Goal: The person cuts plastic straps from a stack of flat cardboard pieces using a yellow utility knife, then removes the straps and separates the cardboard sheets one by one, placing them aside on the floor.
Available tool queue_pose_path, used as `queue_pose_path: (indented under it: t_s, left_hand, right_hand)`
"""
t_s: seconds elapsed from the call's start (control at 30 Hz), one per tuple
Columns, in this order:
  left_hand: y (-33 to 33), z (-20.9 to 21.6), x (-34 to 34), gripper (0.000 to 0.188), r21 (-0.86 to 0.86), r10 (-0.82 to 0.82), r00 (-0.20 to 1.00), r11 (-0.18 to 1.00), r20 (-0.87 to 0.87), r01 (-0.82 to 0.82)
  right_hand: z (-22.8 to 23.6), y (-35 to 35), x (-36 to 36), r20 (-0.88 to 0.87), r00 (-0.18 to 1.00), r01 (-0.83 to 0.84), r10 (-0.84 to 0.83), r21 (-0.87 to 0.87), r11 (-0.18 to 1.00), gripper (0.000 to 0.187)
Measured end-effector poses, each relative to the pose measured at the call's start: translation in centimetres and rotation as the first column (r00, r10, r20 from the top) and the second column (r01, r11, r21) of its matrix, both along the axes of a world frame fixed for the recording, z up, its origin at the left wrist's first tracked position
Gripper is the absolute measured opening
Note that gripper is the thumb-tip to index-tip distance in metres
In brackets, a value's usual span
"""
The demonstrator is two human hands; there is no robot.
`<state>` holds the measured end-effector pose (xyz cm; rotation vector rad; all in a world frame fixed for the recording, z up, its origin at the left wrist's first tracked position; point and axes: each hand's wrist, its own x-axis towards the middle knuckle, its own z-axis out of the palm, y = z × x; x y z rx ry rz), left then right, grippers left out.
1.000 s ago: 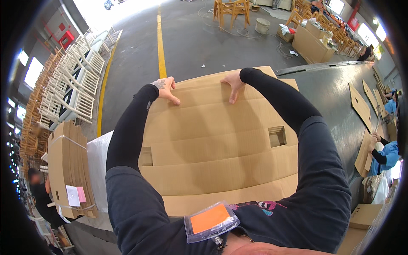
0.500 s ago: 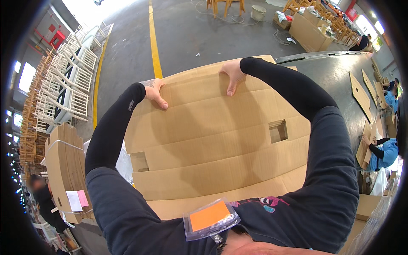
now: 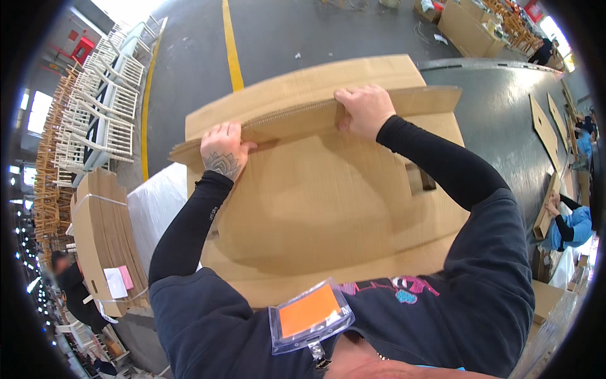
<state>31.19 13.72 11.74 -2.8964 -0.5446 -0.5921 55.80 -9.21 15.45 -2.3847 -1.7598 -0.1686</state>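
Observation:
A large brown cardboard sheet [image 3: 303,208] lies in front of my body, with a rectangular cut-out near its right side. Its far edge is bent up into a raised flap [image 3: 287,120]. On the left part of this flap is my left hand [image 3: 224,150], fingers curled over the top and thumb on the near side. Farther right along the same flap, my right hand [image 3: 366,112] is also closed over the edge. More flat cardboard [image 3: 303,85] shows beyond the flap. The undersides of both grips are partly hidden.
To the left stand a strapped cardboard bundle [image 3: 95,234], a plastic-wrapped stack [image 3: 161,196] and rows of white chairs [image 3: 117,126]. A co-worker in blue [image 3: 571,226] handles cardboard at the right, near cardboard panels [image 3: 545,129]. Another person in dark clothes [image 3: 77,290] is at lower left.
Earlier the hands lay on the flat far part of the cardboard, thumbs apart. Now both have closed on it, and its far edge is bent up toward me.

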Motion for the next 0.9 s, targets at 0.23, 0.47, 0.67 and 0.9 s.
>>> queue_pose_path:
  t_s: [0.23,0.47,0.67,0.9]
  left_hand:
    - [1.5,5.3,6.8,0.089,-0.362,-0.200,0.839,0.932,-0.507,0.004]
    - [2.6,3.4,8.7,0.095,-0.594,-0.284,0.811,0.798,-0.512,-0.096]
    - [0.0,5.2,8.9,0.089,-0.497,-0.153,0.812,0.848,-0.563,-0.185]
    - [-4.9,7.4,4.6,0.066,-0.302,0.045,0.934,0.940,-0.353,-0.159]
  right_hand:
    - [0.5,0.3,0.0,-0.037,0.999,0.011,-0.015,-0.104,0.995,0.044]
    - [-3.1,0.4,-11.0,-0.076,0.422,-0.831,0.903,0.365,0.419,0.038]
    - [-6.6,0.6,-15.1,-0.340,0.358,-0.829,0.870,0.313,0.464,0.040]
    - [-6.5,0.3,-15.7,-0.375,0.354,-0.805,0.857,0.345,0.483,0.037]
